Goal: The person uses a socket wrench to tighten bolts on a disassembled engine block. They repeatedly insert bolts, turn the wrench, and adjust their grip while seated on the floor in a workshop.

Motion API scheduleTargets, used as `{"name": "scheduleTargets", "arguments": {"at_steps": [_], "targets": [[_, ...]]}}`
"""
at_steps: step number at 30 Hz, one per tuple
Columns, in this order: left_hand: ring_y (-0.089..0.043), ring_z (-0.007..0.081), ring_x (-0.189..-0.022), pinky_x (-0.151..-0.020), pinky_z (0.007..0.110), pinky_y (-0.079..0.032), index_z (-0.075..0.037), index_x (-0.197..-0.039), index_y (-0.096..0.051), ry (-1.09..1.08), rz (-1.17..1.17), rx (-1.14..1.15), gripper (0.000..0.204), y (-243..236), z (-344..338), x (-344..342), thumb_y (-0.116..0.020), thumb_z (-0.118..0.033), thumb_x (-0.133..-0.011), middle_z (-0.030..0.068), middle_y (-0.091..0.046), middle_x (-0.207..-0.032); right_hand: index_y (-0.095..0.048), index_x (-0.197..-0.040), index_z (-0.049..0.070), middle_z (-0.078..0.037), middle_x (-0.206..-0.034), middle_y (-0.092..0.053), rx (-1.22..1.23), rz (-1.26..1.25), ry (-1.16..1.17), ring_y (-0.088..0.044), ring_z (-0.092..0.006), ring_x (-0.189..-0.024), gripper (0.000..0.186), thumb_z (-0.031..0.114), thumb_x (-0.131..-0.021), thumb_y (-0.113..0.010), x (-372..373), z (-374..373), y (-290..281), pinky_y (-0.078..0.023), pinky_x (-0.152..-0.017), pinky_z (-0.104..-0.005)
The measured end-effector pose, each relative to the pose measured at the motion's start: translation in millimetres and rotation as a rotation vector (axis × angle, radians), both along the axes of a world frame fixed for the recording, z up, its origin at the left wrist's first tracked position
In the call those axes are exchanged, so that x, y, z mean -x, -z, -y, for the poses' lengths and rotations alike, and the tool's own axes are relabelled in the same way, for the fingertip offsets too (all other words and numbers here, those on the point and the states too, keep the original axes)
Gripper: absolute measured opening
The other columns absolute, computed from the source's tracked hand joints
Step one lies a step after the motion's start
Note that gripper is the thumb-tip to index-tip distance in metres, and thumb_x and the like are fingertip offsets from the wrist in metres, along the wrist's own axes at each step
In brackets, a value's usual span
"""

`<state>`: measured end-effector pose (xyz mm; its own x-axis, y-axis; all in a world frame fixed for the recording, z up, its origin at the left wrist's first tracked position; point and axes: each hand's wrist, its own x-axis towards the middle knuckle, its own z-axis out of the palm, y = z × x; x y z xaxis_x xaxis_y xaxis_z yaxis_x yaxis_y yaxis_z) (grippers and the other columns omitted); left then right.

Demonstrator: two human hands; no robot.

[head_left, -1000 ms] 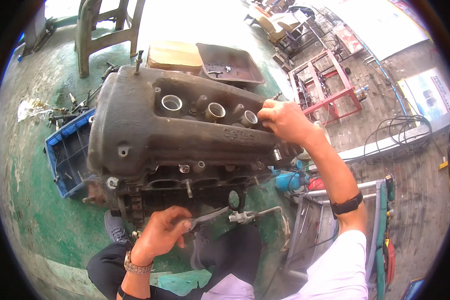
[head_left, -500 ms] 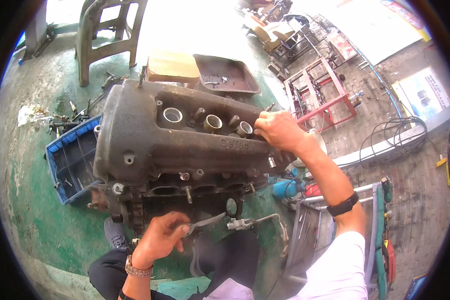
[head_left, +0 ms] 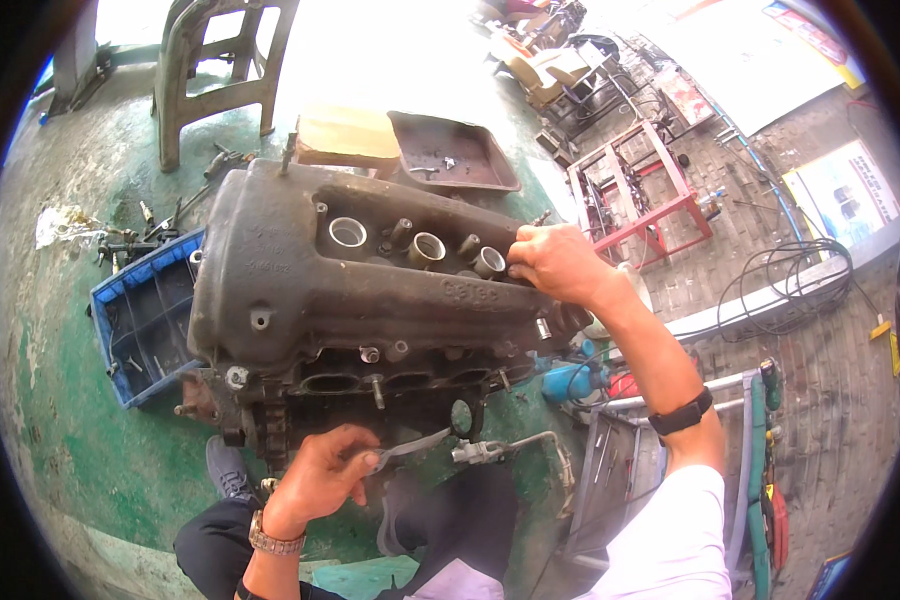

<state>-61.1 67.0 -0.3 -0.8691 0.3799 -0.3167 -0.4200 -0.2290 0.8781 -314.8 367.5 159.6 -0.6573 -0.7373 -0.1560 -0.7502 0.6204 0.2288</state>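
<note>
- Head view: the dark grey cast-metal engine block with round plug wells (head_left: 370,290) sits on the green painted floor (head_left: 70,440), nearer and larger in the picture than a second ago.
- The right hand (head_left: 560,262) has slid along the top edge toward the last well, its fingers curled over the cover rim.
- The left hand (head_left: 320,472) stays low at the front, fingers closed on a slim silver wrench (head_left: 415,445).
- A blue plastic crate (head_left: 145,320) lies beside the block.

Green floor (head_left: 80,440) (stained) under engine (head_left: 370,300), blue crate (head_left: 140,320), brown tray (head_left: 450,155).
</note>
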Motion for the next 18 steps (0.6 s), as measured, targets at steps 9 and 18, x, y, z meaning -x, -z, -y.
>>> {"name": "scheduleTargets", "arguments": {"at_steps": [9, 18], "targets": [[-0.066, 0.0106, -0.056, -0.051, 0.025, -0.051, 0.006, -0.109, -0.064, 0.0, 0.008, -0.007, 0.018, 2.5, -2.2, 0.3, -0.067, -0.008, -0.097, 0.0054, -0.066, -0.077, -0.069, -0.09, 0.011, -0.008, -0.088, -0.063, 0.068, 0.014, 0.042, -0.067, -0.0325, -0.083, 0.014, 0.013, -0.078, -0.076, -4.6, 0.0, 1.1, -0.052, -0.071, -0.0446], [-0.066, 0.0107, -0.056, -0.051, 0.025, -0.051, 0.006, -0.109, -0.064, 0.009, 0.008, 0.013, 0.019, 0.3, -2.4, 0.9, -0.066, -0.008, -0.097, 0.0054, -0.066, -0.077, -0.07, -0.09, 0.01, -0.008, -0.088, -0.063, -0.017, -0.037, -0.039, -0.067, -0.0316, -0.079, 0.017, 0.019, -0.078, -0.078, 0.6, -1.1, 2.3, -0.053, -0.071, -0.0444]]}}
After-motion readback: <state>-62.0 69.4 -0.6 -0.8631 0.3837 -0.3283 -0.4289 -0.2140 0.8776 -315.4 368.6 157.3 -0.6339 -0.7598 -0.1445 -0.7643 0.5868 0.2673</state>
